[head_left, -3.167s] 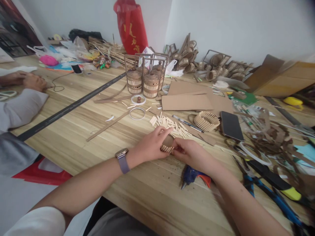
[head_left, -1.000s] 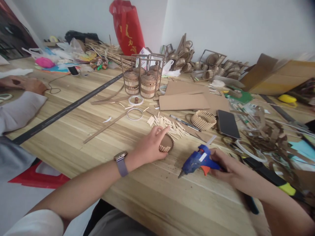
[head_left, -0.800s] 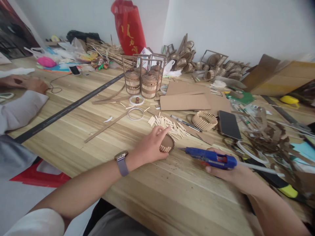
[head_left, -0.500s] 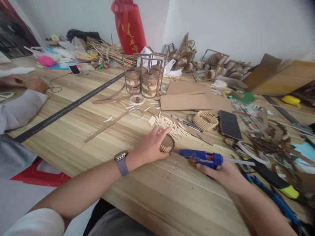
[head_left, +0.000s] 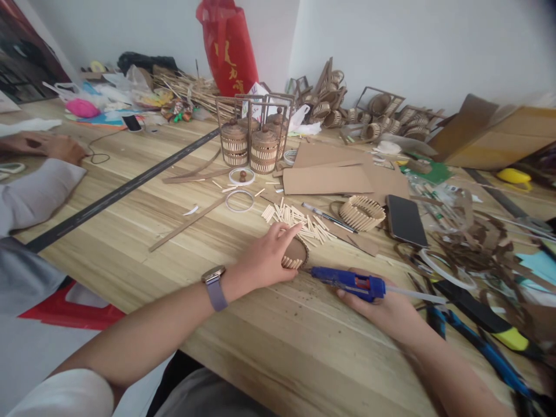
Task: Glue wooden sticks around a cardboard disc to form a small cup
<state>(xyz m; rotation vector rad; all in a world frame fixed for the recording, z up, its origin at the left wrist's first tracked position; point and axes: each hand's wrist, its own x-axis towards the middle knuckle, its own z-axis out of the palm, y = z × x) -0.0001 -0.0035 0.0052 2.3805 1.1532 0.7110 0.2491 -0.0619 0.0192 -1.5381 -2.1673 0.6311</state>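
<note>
My left hand (head_left: 271, 255) grips a small round cardboard base (head_left: 296, 252) edged with short wooden sticks, thumb at its near side and fingers over the far side. In my right hand (head_left: 382, 307) is a blue hot glue gun (head_left: 350, 282), with a white glue stick (head_left: 414, 294) poking from its back. Its nozzle is close to the right edge of the base; whether they touch I cannot tell. Just beyond lies a pile of short wooden sticks (head_left: 319, 229). A ring of upright sticks (head_left: 362, 213) stands to the right of the pile.
Small lidded baskets in frames (head_left: 263, 152) stand further back, beside cardboard sheets (head_left: 328, 180). A dark phone (head_left: 406, 220), blue-handled pliers (head_left: 486, 353) and brown scraps (head_left: 482, 243) lie on the right. Another person's hand (head_left: 65, 149) rests at the left.
The glue gun and my right hand have shifted slightly left, bringing the nozzle nearer the round base. My left hand has stayed in place.
</note>
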